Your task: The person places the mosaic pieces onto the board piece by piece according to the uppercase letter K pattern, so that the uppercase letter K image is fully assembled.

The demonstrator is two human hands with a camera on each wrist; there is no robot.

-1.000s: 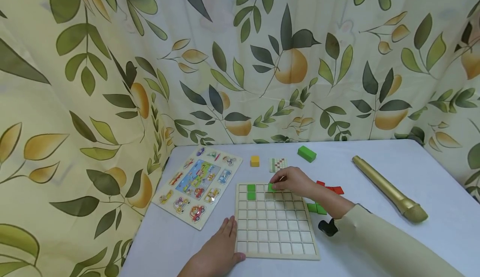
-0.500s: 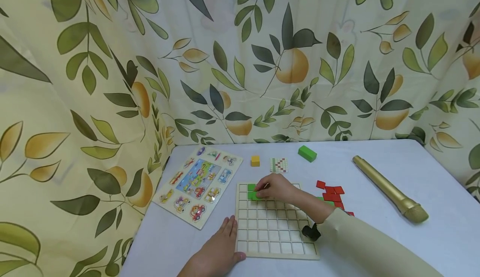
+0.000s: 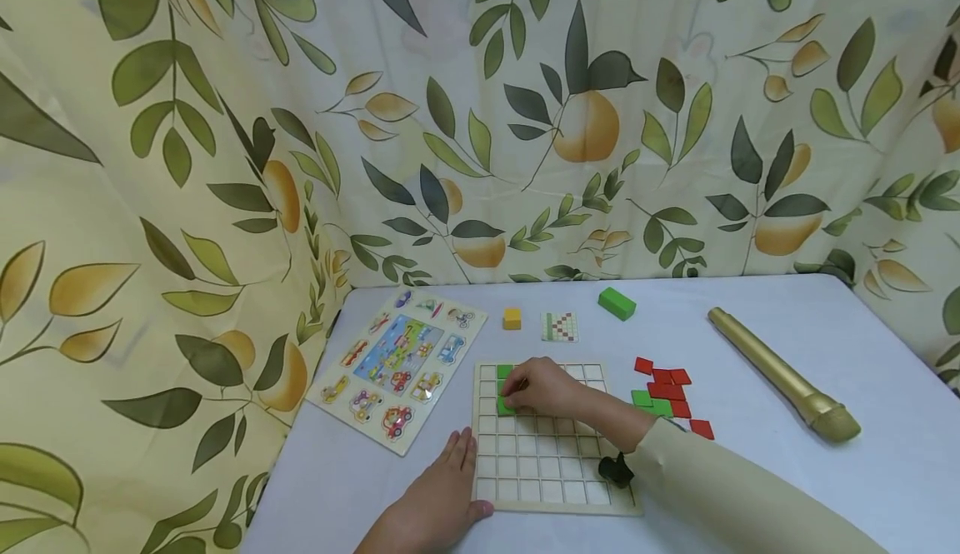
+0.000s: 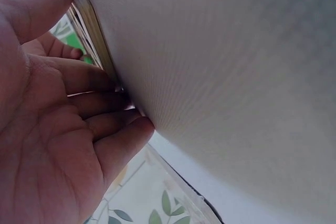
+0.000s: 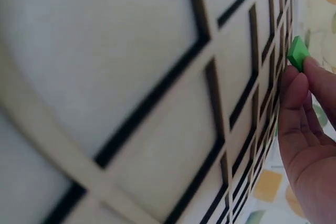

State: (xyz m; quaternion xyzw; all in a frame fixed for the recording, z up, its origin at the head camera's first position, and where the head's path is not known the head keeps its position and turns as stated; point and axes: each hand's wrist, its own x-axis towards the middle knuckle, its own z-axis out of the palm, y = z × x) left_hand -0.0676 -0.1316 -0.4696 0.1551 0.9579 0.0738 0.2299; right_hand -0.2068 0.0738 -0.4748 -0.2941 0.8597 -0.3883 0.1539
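A wooden grid board (image 3: 558,507) with white square cells lies on the table. My right hand (image 3: 551,389) is over its upper left part, with a small green square tile (image 5: 298,53) pinched between thumb and fingers in the right wrist view. At the board's far edge, a green tile (image 3: 505,370) sits in the second column; the fingers partly cover the green below it. My left hand (image 3: 438,491) rests against the board's left edge, fingers extended and thumb at the near corner. In the left wrist view, its fingertips (image 4: 140,124) touch beside the board's side.
Red tiles (image 3: 665,391) and green tiles (image 3: 651,403) lie loose right of the board. Behind it are a yellow block (image 3: 512,319), a small pattern card (image 3: 559,326) and a green block (image 3: 617,304). A vehicle picture puzzle (image 3: 397,354) lies left, a gold microphone-shaped object (image 3: 783,375) right.
My right hand has carried the green tile left along the board, then nearer to me, down the second column. The left hand has stayed at the board's edge.
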